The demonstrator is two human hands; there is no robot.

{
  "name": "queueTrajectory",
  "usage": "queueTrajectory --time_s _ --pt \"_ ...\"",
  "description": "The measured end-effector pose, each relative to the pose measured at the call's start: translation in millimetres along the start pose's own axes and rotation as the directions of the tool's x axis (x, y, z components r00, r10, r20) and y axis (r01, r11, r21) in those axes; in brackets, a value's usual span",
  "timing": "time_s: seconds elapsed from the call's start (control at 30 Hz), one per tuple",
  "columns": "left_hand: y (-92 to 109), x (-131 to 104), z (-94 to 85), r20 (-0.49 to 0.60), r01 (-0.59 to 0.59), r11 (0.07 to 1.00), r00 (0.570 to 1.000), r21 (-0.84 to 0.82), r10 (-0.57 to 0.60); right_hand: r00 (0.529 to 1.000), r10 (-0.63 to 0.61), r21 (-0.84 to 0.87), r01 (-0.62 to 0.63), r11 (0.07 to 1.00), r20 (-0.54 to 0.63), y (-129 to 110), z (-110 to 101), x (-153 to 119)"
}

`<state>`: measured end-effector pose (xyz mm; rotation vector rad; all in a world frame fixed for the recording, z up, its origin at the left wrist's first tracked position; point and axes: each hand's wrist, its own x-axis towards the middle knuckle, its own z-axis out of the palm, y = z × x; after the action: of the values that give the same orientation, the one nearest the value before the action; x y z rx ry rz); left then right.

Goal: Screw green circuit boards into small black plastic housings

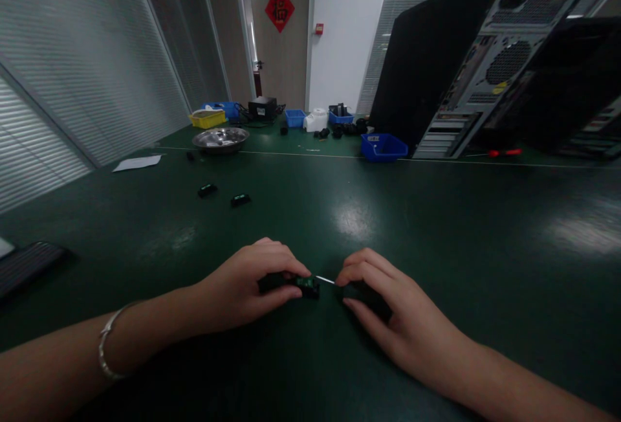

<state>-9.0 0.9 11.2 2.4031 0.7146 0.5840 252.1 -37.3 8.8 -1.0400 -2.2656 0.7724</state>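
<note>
My left hand (264,276) pinches a small black part with a green circuit board (306,285) between thumb and fingers, low over the green tabletop. My right hand (388,296) is closed around a thin metal-tipped tool (325,279). Its silver shaft points left, and the tip is close to the board end of the black part; whether they touch I cannot tell. The fingers hide the tool's handle. Farther up the table lie two similar black parts with green boards, a left one (207,189) and a right one (240,200).
A keyboard (32,266) is at the left edge, with a white paper (137,163) beyond it. Toward the back stand a metal bowl (220,140), a yellow tray (207,119) and a blue bin (383,148). A large computer case (436,59) rises at the right.
</note>
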Motion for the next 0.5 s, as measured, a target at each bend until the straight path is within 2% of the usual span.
queueTrajectory --time_s 0.17,0.3,0.4,0.5 --pt "2 -1 -0.3 -0.005 0.013 1.000 1.000 0.013 -0.013 0.992 -0.019 0.006 0.020 1.000 -0.121 2 -1 -2" --pt "9 -1 -4.4 0.067 -0.015 1.000 0.998 -0.011 0.016 0.979 -0.026 -0.002 0.026 1.000 -0.204 2 -2 -2" --pt "12 -1 -6.2 0.119 -0.046 0.999 0.992 -0.010 0.046 0.977 -0.039 0.012 0.043 0.999 -0.210 1 -2 -1" --pt "11 -1 -4.7 0.093 -0.076 0.997 0.993 0.020 0.074 0.981 -0.059 0.040 0.067 0.997 -0.187 0 -2 -2"
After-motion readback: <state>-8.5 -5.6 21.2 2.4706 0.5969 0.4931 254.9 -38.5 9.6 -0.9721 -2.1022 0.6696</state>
